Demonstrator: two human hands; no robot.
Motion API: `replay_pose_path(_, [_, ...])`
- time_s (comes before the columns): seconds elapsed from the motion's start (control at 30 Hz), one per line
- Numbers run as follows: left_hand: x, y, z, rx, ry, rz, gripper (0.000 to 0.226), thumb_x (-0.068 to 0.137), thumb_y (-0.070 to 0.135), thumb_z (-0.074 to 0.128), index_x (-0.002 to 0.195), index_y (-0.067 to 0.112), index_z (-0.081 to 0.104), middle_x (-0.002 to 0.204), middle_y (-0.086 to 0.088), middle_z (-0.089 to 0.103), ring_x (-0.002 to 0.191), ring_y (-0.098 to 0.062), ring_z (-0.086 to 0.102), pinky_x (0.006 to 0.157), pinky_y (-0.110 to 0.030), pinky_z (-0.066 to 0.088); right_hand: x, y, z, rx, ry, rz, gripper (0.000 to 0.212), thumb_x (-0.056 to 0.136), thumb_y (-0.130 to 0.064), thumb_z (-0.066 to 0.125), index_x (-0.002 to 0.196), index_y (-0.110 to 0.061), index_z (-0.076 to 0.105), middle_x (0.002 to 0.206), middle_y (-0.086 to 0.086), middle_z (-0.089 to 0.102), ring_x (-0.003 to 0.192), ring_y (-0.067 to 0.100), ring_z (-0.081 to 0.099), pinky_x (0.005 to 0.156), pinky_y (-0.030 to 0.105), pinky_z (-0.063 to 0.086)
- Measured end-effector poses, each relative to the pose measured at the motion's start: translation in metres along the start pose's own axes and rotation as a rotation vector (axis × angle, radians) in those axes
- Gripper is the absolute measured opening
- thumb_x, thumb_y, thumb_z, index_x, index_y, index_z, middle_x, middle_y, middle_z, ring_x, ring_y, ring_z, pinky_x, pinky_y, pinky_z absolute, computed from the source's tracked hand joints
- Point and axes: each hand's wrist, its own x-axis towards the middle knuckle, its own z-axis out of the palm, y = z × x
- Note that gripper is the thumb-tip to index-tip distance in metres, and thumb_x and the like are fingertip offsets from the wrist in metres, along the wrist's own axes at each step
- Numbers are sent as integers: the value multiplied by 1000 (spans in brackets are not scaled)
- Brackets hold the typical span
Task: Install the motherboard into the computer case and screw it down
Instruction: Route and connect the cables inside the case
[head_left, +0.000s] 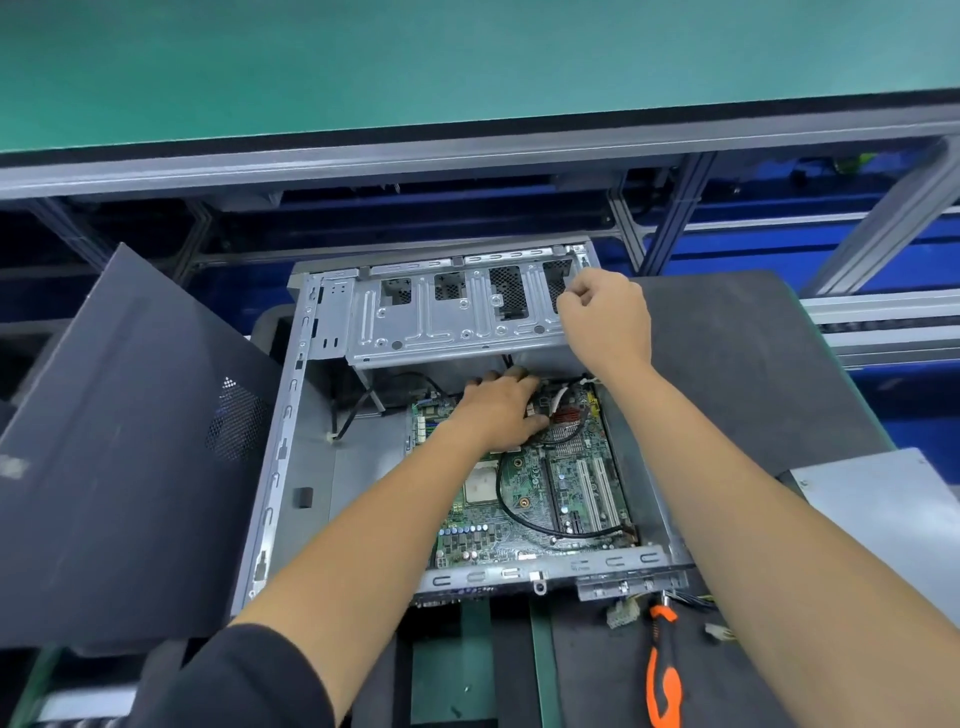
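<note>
The open grey computer case (291, 467) lies flat on a dark mat. The green motherboard (524, 499) sits inside it, toward the right wall, with a black cable looping across it. My left hand (501, 410) lies on the board's far end, its fingers stretched toward the cables under the metal drive cage (447, 322). My right hand (605, 317) is curled into a fist at the right end of that cage and grips its edge. An orange-and-black screwdriver (662, 670) lies on the mat in front of the case, untouched.
A dark side panel (130, 441) leans against the case's left side. A grey metal plate (883, 509) lies at the right. Loose white connectors (623, 616) hang over the case's near edge. A green conveyor belt (415, 62) runs behind, on an aluminium frame.
</note>
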Motion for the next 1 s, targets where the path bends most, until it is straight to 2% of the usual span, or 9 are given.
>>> replay_pose_path(0.13, [10,6,2,18,-15,-37,59,91,45,52,140,16,38,148,-7,33,127,-38,40,99,-54,37,0,0,0,-10,-2,0,15,79,-14,47,72,-10,60,59,6,57,53,17,44,49,27,38])
replay_pose_path(0.27, [15,7,3,11,-36,-56,61,88,47,53,140,18,41,152,-6,25,133,-37,31,109,-59,19,0,-1,0,-25,0,0,15,80,-14,48,73,-10,60,63,6,59,56,18,46,50,28,40])
replay_pose_path(0.37, [17,6,3,0,-59,-53,61,87,48,55,140,21,41,151,-5,24,135,-36,27,110,-62,9,0,-1,0,-32,2,1,15,80,-15,48,74,-11,61,64,6,61,58,20,50,52,29,44])
replay_pose_path(0.6, [11,-3,2,-65,-114,-9,62,92,53,48,145,24,35,157,-2,16,143,-33,12,112,-58,5,0,-3,1,-55,3,0,14,80,-16,48,75,-12,61,65,5,61,65,27,58,56,34,49])
replay_pose_path(0.73, [-4,-18,-10,-96,-146,80,58,95,45,47,147,31,27,156,-4,21,140,-29,25,114,-55,13,-1,-2,0,-55,-9,-2,14,81,-15,49,73,-14,60,61,0,57,59,22,51,54,31,45])
replay_pose_path(0.83, [-27,-44,-19,-269,-95,80,48,91,40,56,135,36,38,138,-8,45,127,-26,40,107,-47,31,-2,-2,-1,-50,-23,-7,14,81,-15,48,74,-14,61,61,-1,57,59,21,51,54,29,44])
replay_pose_path(0.93, [-47,-66,-25,-264,12,44,18,87,30,64,101,25,54,102,0,59,102,-23,53,86,-36,44,-2,-2,-2,-54,-22,-18,15,81,-15,47,75,-14,61,63,2,59,57,21,49,52,28,42])
replay_pose_path(1.0, [-57,-74,-26,-314,-1,-10,13,85,22,68,83,17,56,82,1,60,84,-22,59,72,-35,47,-2,-2,-2,-59,-21,-23,16,80,-15,47,75,-14,62,64,5,61,57,22,49,52,29,43])
